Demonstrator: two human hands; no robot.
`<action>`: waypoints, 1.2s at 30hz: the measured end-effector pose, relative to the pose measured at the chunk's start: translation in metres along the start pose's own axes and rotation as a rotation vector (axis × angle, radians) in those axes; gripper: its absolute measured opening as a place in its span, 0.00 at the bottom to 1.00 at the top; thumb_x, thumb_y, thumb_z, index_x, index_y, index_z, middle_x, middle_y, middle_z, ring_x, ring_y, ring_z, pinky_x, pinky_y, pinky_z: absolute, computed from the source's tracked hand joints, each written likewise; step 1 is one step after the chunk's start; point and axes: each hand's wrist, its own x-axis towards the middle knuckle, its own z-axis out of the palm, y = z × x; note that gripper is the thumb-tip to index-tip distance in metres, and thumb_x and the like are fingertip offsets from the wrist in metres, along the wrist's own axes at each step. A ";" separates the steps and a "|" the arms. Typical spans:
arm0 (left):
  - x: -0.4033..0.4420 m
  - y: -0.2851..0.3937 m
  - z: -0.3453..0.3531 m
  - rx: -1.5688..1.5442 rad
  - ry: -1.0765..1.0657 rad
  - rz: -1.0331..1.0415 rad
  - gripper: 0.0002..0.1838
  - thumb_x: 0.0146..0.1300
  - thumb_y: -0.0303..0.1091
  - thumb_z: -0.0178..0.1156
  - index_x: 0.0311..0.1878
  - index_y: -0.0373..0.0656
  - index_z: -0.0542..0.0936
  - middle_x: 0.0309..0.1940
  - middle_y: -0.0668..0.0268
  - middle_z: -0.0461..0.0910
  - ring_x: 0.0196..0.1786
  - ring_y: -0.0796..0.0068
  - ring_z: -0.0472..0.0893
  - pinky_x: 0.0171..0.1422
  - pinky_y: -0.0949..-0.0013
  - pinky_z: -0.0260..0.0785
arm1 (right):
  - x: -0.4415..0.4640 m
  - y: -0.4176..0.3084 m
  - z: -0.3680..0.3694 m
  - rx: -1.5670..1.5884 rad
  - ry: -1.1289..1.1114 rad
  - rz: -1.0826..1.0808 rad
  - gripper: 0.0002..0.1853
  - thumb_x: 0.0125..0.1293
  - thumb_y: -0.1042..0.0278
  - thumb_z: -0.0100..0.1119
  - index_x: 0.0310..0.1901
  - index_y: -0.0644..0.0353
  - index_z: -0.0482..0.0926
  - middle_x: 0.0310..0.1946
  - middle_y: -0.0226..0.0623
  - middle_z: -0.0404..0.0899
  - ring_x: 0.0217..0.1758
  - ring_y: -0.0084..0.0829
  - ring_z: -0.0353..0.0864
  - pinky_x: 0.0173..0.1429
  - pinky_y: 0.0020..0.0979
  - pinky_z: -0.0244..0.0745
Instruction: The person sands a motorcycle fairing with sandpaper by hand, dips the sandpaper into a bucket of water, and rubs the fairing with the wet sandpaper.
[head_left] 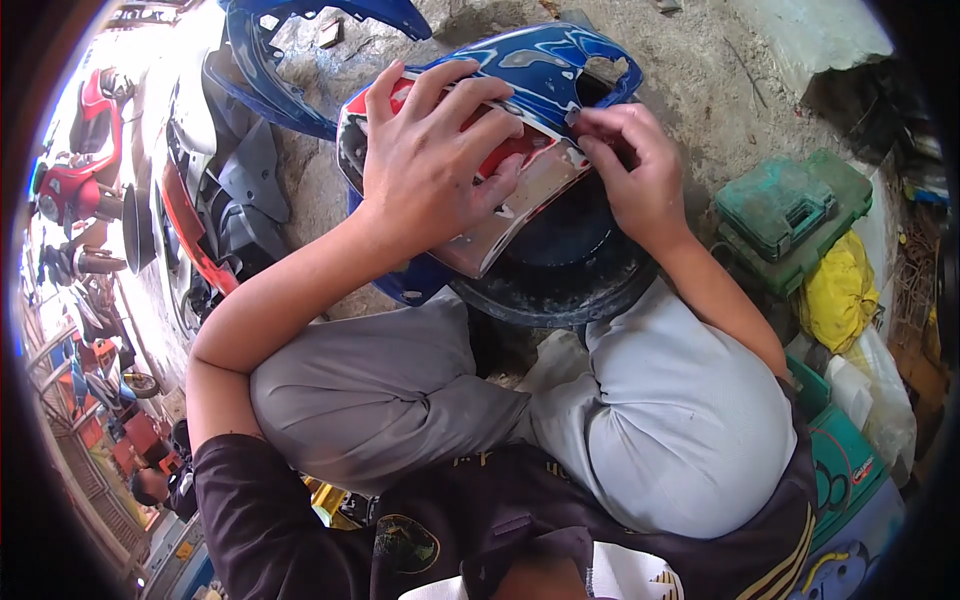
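A motorcycle body panel (540, 185) in blue, red and sanded bare patches lies tilted over a round black basin (560, 285) in front of my knees. My left hand (435, 150) is laid across the panel's red and bare part with its fingers spread, pressing on the surface. At the panel's right edge, near an oval opening in the blue part, my right hand (640, 165) is closed in a pinch. A small greyish bit (572, 116) shows at its fingertips; its kind is unclear.
Another blue body panel (250, 80) lies on the concrete floor at upper left. Dark panels and an orange-red part (190, 225) are stacked at left. On the right are a green tool case (775, 215), a yellow bag (840, 295) and a teal box (850, 460).
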 end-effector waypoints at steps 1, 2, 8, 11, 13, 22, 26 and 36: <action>0.000 -0.001 0.001 0.012 -0.008 0.005 0.14 0.62 0.45 0.78 0.49 0.59 0.90 0.66 0.75 0.87 0.80 0.59 0.77 0.85 0.33 0.55 | -0.002 0.002 -0.001 -0.112 -0.025 -0.130 0.15 0.71 0.78 0.76 0.57 0.61 0.91 0.45 0.41 0.86 0.52 0.42 0.90 0.56 0.37 0.85; -0.001 -0.003 0.002 0.023 -0.015 0.009 0.15 0.62 0.47 0.78 0.50 0.59 0.90 0.67 0.74 0.86 0.81 0.58 0.76 0.84 0.31 0.55 | -0.003 0.003 0.000 -0.146 -0.004 -0.197 0.15 0.70 0.80 0.76 0.57 0.61 0.92 0.47 0.42 0.86 0.52 0.42 0.89 0.57 0.37 0.86; -0.001 0.002 -0.001 0.113 -0.119 0.007 0.32 0.59 0.67 0.77 0.65 0.69 0.90 0.83 0.70 0.74 0.89 0.51 0.65 0.82 0.14 0.48 | -0.011 0.015 -0.003 -0.210 -0.022 -0.342 0.14 0.69 0.84 0.74 0.54 0.63 0.90 0.49 0.45 0.86 0.49 0.46 0.89 0.55 0.41 0.87; -0.003 0.000 0.003 0.143 -0.149 -0.001 0.36 0.58 0.71 0.76 0.70 0.74 0.89 0.87 0.69 0.70 0.90 0.50 0.63 0.82 0.11 0.46 | -0.017 0.000 -0.003 -0.241 -0.108 -0.460 0.15 0.67 0.87 0.72 0.54 0.65 0.87 0.47 0.47 0.87 0.48 0.48 0.89 0.51 0.44 0.87; -0.003 0.000 0.002 0.145 -0.160 -0.002 0.37 0.58 0.72 0.77 0.71 0.75 0.89 0.87 0.69 0.70 0.90 0.50 0.63 0.82 0.11 0.46 | -0.017 0.006 -0.004 -0.309 -0.081 -0.413 0.16 0.66 0.86 0.70 0.55 0.65 0.87 0.47 0.47 0.86 0.49 0.49 0.88 0.52 0.45 0.87; -0.001 0.003 0.005 0.147 -0.126 -0.009 0.36 0.57 0.68 0.79 0.70 0.74 0.90 0.85 0.70 0.72 0.88 0.52 0.66 0.81 0.15 0.51 | -0.019 0.006 0.000 -0.310 -0.108 -0.476 0.12 0.70 0.86 0.70 0.53 0.66 0.86 0.41 0.48 0.87 0.42 0.51 0.91 0.46 0.46 0.87; -0.001 0.003 0.005 0.153 -0.132 -0.007 0.36 0.57 0.68 0.79 0.69 0.74 0.90 0.85 0.70 0.72 0.88 0.52 0.66 0.81 0.15 0.51 | -0.014 0.007 0.001 -0.285 -0.125 -0.428 0.12 0.69 0.85 0.72 0.52 0.66 0.86 0.40 0.49 0.87 0.42 0.53 0.90 0.45 0.46 0.87; 0.000 0.006 0.007 0.163 -0.116 0.019 0.33 0.59 0.69 0.77 0.66 0.71 0.90 0.83 0.69 0.72 0.87 0.47 0.66 0.78 0.16 0.53 | -0.015 0.009 0.002 -0.219 -0.132 -0.278 0.12 0.67 0.86 0.69 0.51 0.66 0.86 0.39 0.48 0.86 0.40 0.51 0.89 0.44 0.46 0.85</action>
